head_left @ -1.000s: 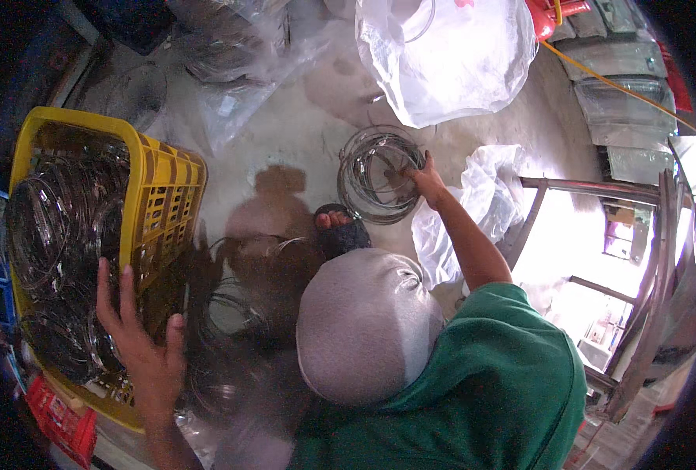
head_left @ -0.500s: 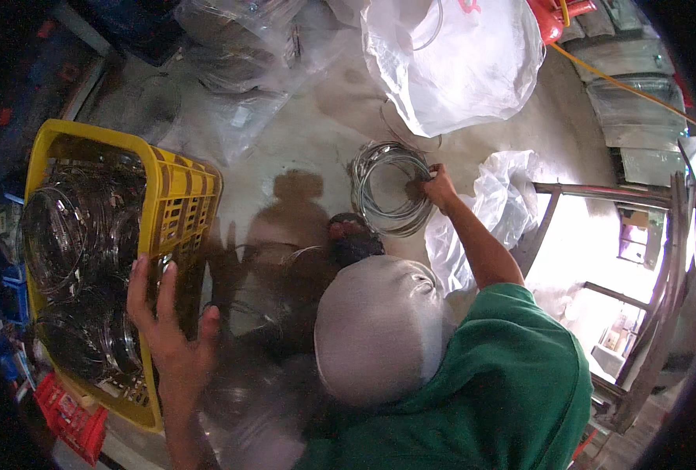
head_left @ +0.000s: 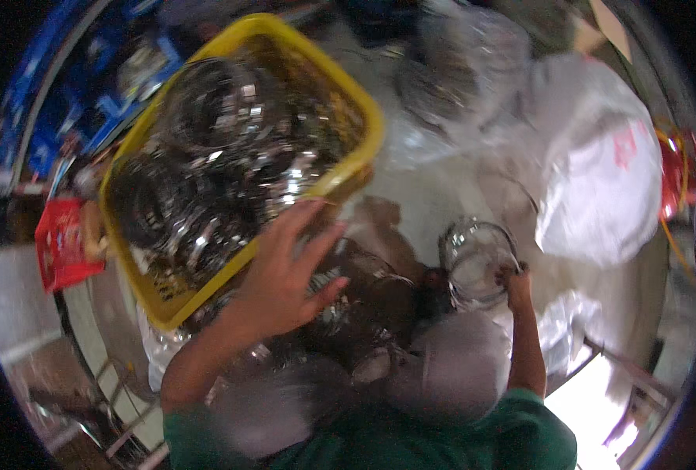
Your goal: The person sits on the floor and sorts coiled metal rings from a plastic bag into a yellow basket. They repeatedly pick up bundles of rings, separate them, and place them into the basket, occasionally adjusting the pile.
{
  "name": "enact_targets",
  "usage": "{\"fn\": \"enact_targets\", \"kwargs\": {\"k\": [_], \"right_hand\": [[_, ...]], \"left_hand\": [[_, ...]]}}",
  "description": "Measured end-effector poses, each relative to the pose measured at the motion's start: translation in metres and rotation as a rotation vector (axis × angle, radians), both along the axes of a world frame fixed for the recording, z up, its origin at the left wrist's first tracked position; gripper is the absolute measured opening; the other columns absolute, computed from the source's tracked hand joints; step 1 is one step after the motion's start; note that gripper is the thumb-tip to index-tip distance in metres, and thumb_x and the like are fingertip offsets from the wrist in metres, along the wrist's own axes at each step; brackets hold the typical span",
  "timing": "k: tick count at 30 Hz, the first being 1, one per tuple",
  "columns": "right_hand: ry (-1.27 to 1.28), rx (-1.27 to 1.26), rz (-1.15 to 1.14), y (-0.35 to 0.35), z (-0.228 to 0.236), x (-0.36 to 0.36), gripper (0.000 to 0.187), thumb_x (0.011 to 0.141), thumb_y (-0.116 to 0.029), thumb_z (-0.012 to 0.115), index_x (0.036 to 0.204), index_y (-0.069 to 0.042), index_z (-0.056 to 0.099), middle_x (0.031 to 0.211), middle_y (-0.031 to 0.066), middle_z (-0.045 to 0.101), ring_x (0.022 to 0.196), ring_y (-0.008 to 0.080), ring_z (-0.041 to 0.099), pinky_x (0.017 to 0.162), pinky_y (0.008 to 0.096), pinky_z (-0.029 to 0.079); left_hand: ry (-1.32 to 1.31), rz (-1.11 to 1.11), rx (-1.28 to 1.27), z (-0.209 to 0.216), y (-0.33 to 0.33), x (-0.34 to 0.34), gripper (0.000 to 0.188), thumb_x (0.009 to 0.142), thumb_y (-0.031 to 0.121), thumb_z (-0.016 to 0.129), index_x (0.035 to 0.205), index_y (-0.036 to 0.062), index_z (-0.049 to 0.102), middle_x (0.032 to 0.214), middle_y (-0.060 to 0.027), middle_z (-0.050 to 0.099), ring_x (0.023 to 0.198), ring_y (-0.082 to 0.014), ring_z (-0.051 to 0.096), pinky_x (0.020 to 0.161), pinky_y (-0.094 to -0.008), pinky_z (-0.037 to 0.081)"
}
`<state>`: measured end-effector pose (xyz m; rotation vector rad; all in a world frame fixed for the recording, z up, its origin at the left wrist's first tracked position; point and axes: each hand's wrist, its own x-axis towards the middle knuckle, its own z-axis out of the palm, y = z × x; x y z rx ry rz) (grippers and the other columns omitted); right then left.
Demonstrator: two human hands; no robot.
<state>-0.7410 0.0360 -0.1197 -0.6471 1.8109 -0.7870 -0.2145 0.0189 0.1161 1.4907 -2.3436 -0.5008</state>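
My right hand (head_left: pixel 514 276) is closed on the right side of a coil of silvery wire (head_left: pixel 451 254), held low near the floor beyond my knee. My left hand (head_left: pixel 281 278) is open with its fingers spread, holding nothing. It hovers at the near right rim of a yellow plastic crate (head_left: pixel 373 129); whether it touches the rim I cannot tell. Inside the crate lies a heap of shiny dark wire coils (head_left: pixel 215 102). Motion blur smears much of the view.
A large white plastic sack (head_left: pixel 599 188) stands at the right, with a red object (head_left: pixel 671 176) behind it. Clear plastic wrapping (head_left: pixel 473 70) covers bundles at the back. Blue bins (head_left: pixel 89 110) and a red bag (head_left: pixel 66 243) sit at the left. More coils lie near my legs.
The view has swung left, so the crate, sack and coil appear farther right. My left hand remains spread by the crate; my right hand still grips the coil.
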Motion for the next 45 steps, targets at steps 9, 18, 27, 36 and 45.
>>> {"fn": "enact_targets", "kwargs": {"k": [9,18,27,36,45], "right_hand": [[0.539,-0.434,0.650,-0.036,0.087,0.084,0.065,0.074,0.000,0.074,0.133,-0.001,0.048,0.112,0.0142,0.062,0.101,0.0254,0.060,0.092,0.0365,0.050],[0.421,-0.684,0.694,-0.107,0.239,0.102,0.050,0.088,-0.015,0.060,0.134,0.000,0.051,0.119,0.0103,0.057,0.110,0.0199,0.054,0.096,0.0348,0.045],[0.538,-1.285,0.768,-0.186,0.389,0.225,0.055,0.092,-0.019,0.058,0.141,0.002,0.049,0.136,0.0140,0.059,0.126,0.0241,0.056,0.105,0.0323,0.042],[0.193,-0.986,1.082,-0.173,0.427,0.371,0.072,0.077,-0.018,0.081,0.136,0.008,0.050,0.124,0.0211,0.064,0.109,0.0267,0.063,0.096,0.0350,0.049],[-0.355,-0.936,1.104,-0.221,0.418,0.371,0.064,0.080,-0.013,0.077,0.134,0.010,0.051,0.114,0.0166,0.067,0.101,0.0223,0.065,0.094,0.0337,0.051]], "left_hand": [[0.115,0.000,-0.061,-0.005,0.009,0.006,0.059,0.093,0.038,0.068,0.143,0.0107,0.052,0.151,-0.0191,0.039,0.141,-0.0413,0.036,0.116,-0.0529,0.034],[0.223,0.075,-0.361,-0.002,0.028,0.037,0.028,0.085,0.025,0.072,0.107,0.0083,0.068,0.107,-0.0076,0.066,0.110,-0.0289,0.063,0.098,-0.0456,0.050],[0.518,0.147,-0.470,0.084,-0.024,0.085,0.091,0.078,0.037,0.084,0.148,-0.0008,0.039,0.142,-0.0204,0.052,0.132,-0.0332,0.050,0.110,-0.0428,0.041],[1.419,0.424,-0.136,0.103,-0.099,0.086,0.058,0.084,0.028,0.078,0.130,0.0004,0.056,0.117,-0.0134,0.066,0.106,-0.0277,0.064,0.092,-0.0406,0.051],[1.286,0.484,-0.457,0.063,-0.197,0.130,0.047,0.087,0.021,0.074,0.128,0.0034,0.059,0.113,-0.0101,0.070,0.099,-0.0254,0.069,0.088,-0.0404,0.055]]}}
